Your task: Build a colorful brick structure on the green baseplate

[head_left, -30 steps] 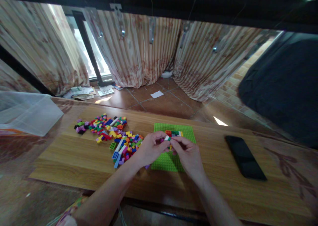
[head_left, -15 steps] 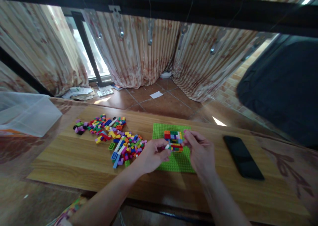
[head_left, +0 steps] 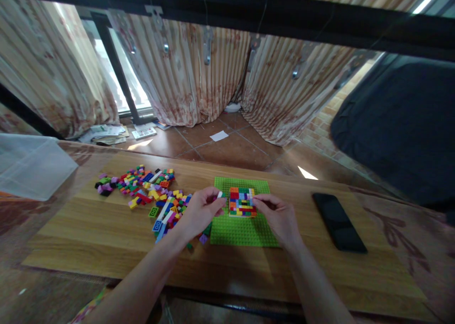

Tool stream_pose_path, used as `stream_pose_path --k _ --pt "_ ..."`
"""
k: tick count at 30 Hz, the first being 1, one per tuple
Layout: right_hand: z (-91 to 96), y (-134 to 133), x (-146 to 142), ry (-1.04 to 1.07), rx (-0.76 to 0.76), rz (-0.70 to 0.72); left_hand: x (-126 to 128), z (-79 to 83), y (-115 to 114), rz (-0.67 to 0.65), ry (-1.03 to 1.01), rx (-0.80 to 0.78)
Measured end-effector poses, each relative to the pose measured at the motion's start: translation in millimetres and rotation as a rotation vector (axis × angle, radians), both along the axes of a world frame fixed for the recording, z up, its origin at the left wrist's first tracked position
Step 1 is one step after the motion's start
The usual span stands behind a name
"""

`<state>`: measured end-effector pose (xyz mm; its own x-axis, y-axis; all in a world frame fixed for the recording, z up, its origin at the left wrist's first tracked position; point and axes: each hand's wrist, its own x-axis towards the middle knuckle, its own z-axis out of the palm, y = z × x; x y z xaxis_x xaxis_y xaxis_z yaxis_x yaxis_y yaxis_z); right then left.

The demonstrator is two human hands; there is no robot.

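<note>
A green studded baseplate (head_left: 241, 236) lies on the wooden table, bearing a square build of multicoloured toy bricks (head_left: 242, 203). My left hand (head_left: 204, 212), just left of the build, pinches a small white brick (head_left: 220, 194) between thumb and fingers. My right hand (head_left: 279, 216) is closed, its fingertips at the build's right edge. Whatever sits between those fingertips is too small and covered to make out. Loose bricks (head_left: 144, 198) in many colours spread over the table to the left, some partly behind my left hand.
A black phone (head_left: 339, 223) lies on the table (head_left: 88, 238) at the right. At the far left stands a translucent plastic bin (head_left: 35, 165). Beyond the table are striped curtains (head_left: 181, 72) and a tiled floor with papers (head_left: 219, 135). A large dark covered object (head_left: 398, 134) is at the right.
My left hand has drawn back left from over the build, with the white brick in its fingers. My right hand has moved its fingertips down and in to the build's right edge. The view has shifted slightly.
</note>
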<state>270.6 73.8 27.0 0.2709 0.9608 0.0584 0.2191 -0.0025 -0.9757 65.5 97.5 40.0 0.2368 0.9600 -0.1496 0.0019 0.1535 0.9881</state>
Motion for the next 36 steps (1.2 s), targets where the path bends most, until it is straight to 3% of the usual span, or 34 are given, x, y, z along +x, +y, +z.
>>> stream_pose_path --k 5,13,22,36 --pt "-8.5 2 1 -0.215 0.066 0.054 1 0.1 0 -0.002 0.027 -0.013" --pt "-15.9 4 -2 -0.244 0.069 0.024 2 -2.9 0 -0.019 0.058 0.007" --pt "-19.3 7 -7 -0.161 0.051 -0.038 0 -5.3 1 -0.034 0.077 0.016" --pt "-16.5 11 -20 0.205 -0.019 -0.122 0 -13.6 0 -0.059 0.065 0.031"
